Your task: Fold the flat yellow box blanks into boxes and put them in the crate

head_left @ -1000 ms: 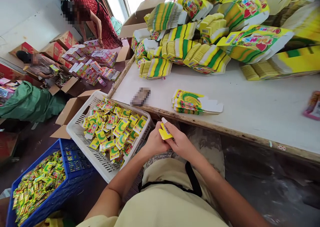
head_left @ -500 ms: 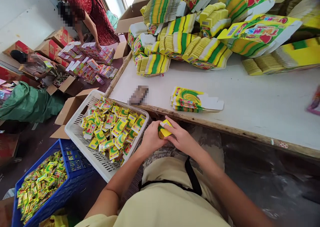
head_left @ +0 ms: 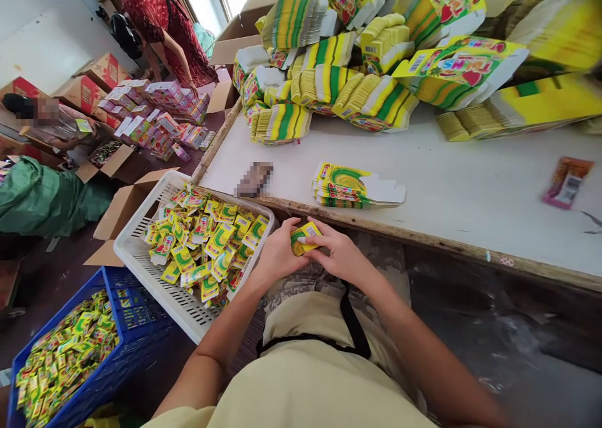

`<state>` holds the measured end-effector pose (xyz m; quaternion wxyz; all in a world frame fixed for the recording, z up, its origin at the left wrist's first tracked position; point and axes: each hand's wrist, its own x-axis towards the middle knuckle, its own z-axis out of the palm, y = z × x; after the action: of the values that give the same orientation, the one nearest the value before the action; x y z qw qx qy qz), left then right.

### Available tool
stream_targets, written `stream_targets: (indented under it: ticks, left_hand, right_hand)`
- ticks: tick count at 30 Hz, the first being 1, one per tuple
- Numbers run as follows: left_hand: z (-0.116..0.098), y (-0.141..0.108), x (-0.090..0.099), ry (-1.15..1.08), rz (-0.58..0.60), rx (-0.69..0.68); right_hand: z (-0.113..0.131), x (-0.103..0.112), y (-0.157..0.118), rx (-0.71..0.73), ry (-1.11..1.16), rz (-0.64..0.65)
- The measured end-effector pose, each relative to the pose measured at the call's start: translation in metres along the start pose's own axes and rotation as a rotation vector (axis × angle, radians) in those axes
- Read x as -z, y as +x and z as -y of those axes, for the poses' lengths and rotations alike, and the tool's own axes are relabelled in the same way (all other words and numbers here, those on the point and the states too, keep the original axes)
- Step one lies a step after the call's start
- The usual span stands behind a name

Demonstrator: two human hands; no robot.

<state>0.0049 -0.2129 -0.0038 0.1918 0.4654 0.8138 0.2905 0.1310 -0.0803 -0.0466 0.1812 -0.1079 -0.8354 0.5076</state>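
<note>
A small yellow and green carton is held between both hands just off the table's front edge. My left hand grips its left side, the fingers closed around it. From the right, my right hand has its fingers on the carton's end, near a pale flap. On the table beyond the hands lies a short stack of flat cartons with white flaps pointing right. A white basket stands close by my left forearm, filled with yellow-green cartons.
Bundles of flat cartons pile up along the back of the white table. A wrapped packet lies at right. Lower left is a blue crate of small packets. Two people work among boxes at upper left.
The carton has turned in my hands so that more of its green face shows, and my right fingers have shifted across its end. The view has swung slightly right.
</note>
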Motion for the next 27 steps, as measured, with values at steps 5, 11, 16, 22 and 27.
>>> stream_targets:
  ticks: [5,11,16,22,27]
  left_hand:
    - [0.0,-0.004,-0.003,-0.021,0.042,0.021]
    - [0.022,-0.009,0.021,0.079,-0.069,0.004]
    - [0.067,-0.014,0.065,0.425,-0.499,0.178]
    - [0.063,-0.01,0.038,0.255,-0.285,-0.033]
    - [0.038,-0.001,0.01,0.091,-0.125,-0.153]
  right_hand:
    - [-0.001,-0.006,-0.002,-0.017,0.084,0.007]
    - [0.004,0.006,0.01,0.028,-0.003,-0.147]
    - [-0.026,0.056,0.041,-0.12,-0.448,-0.493]
    - [-0.055,0.065,0.053,-0.215,-0.693,-0.459]
    - [-0.054,0.059,0.049,-0.173,-0.66,-0.487]
